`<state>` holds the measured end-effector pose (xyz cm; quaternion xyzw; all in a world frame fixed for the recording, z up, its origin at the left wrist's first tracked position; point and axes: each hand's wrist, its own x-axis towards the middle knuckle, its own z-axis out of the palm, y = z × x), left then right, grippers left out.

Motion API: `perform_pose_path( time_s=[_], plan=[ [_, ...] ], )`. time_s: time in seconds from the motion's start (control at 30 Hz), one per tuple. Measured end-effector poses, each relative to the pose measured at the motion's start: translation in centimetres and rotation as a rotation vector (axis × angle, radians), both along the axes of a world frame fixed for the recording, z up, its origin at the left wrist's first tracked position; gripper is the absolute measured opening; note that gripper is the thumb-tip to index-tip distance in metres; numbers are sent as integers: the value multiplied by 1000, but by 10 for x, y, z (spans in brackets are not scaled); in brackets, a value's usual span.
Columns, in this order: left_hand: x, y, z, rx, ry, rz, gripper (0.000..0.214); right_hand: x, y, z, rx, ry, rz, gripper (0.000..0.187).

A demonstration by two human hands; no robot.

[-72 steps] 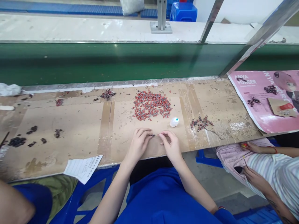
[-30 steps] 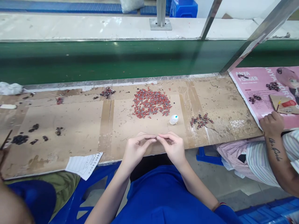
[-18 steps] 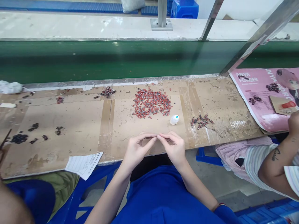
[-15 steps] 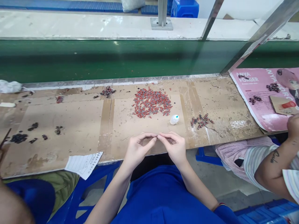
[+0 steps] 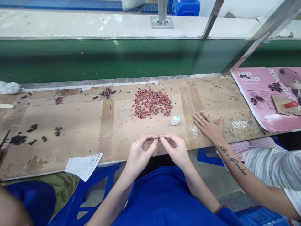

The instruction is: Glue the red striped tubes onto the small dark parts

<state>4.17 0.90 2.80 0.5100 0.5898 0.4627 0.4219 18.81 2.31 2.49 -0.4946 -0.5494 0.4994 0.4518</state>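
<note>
My left hand [image 5: 141,150] and my right hand [image 5: 176,148] meet above the front edge of the cardboard-covered bench, thumbs and forefingers pinched. Between the fingertips is a small dark part with a hint of red [image 5: 159,138], touched by both hands and mostly hidden. Beyond them lies a broad heap of small red-and-metal parts [image 5: 152,103]. A small white bottle with a blue-green tip [image 5: 175,120] stands between the heap and my right hand.
At right, a co-worker's hand [image 5: 210,128] lies flat over a pile of small parts. Dark pieces [image 5: 18,139] and a paper sheet [image 5: 82,166] are on the left. A pink poster [image 5: 256,106] covers the far right. A green belt [image 5: 117,61] runs behind the bench.
The co-worker's hand has reached in from the right and now covers the pile of parts there. My fingertips have parted slightly, showing more of the small part.
</note>
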Motion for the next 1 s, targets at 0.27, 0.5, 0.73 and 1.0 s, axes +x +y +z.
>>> perform_pose_path(
  time_s=[0.27, 0.5, 0.73, 1.0],
  plan=[
    [7, -1, -5, -27, -78, 20, 18, -1, -1, -7, 187, -170, 34, 15],
    [12, 2, -14, -29, -139, 48, 18, -1, 1, -13, 246, -201, 0, 12],
    [22, 5, -4, 89, -65, -61, 32, 7, -1, -6, 120, -118, -68, 13],
    [-111, 34, -4, 195, 490, 705, 30, 83, 28, -20, 184, -460, -518, 33]
  ],
)
